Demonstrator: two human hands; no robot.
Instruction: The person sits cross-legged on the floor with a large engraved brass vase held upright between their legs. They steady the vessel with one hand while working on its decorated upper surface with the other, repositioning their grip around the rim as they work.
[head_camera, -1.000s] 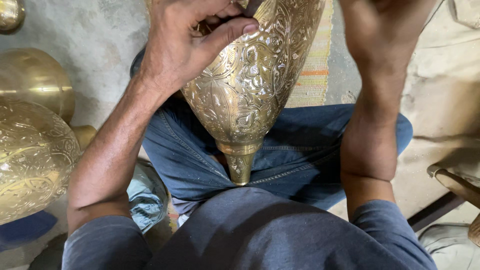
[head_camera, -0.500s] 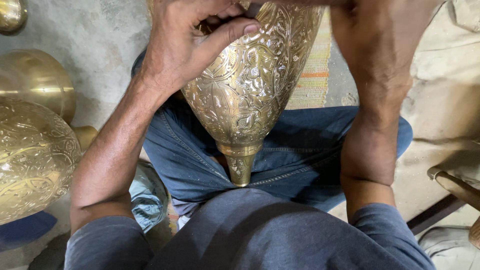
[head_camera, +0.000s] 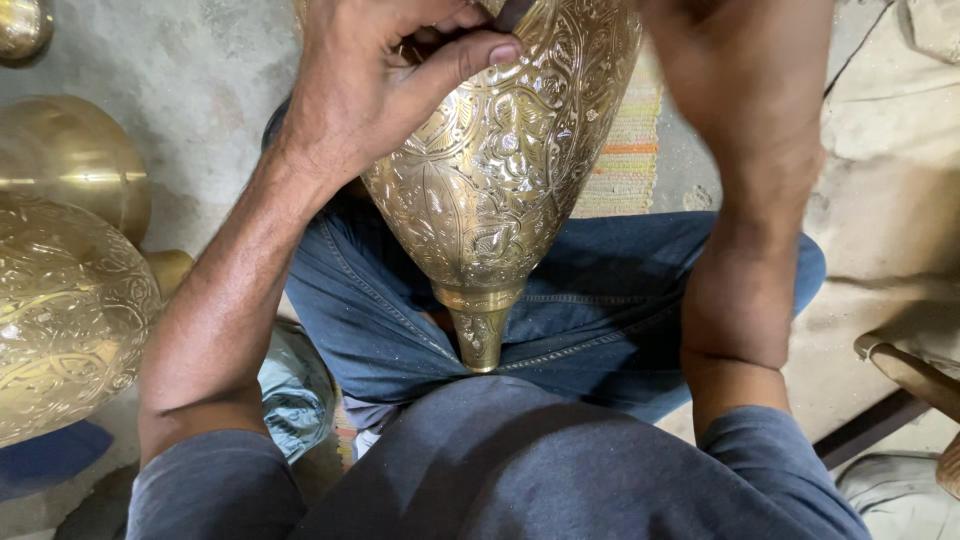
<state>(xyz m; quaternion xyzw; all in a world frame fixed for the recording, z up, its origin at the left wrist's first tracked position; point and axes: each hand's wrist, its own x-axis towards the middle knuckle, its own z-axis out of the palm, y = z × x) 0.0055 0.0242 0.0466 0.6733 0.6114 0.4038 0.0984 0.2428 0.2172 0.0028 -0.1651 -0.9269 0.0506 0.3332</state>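
Observation:
An engraved brass vase (head_camera: 500, 170) lies in my lap, its narrow foot (head_camera: 481, 335) pointing at my belly. My left hand (head_camera: 385, 85) rests on the vase's upper left side. Its thumb presses across the metal, and its fingers curl around a small dark tool (head_camera: 512, 10) at the top edge of the view. My right forearm (head_camera: 745, 200) rises on the right of the vase. The right hand itself is cut off above the frame.
Two other brass vessels stand on the floor at left, a smooth one (head_camera: 70, 165) and an engraved one (head_camera: 60, 310). A small brass piece (head_camera: 22, 25) sits in the top left corner. A striped mat (head_camera: 625, 150) lies behind the vase. A wooden piece (head_camera: 905, 365) is at right.
My right forearm has shifted slightly to the left. My left hand and the vase have stayed almost still.

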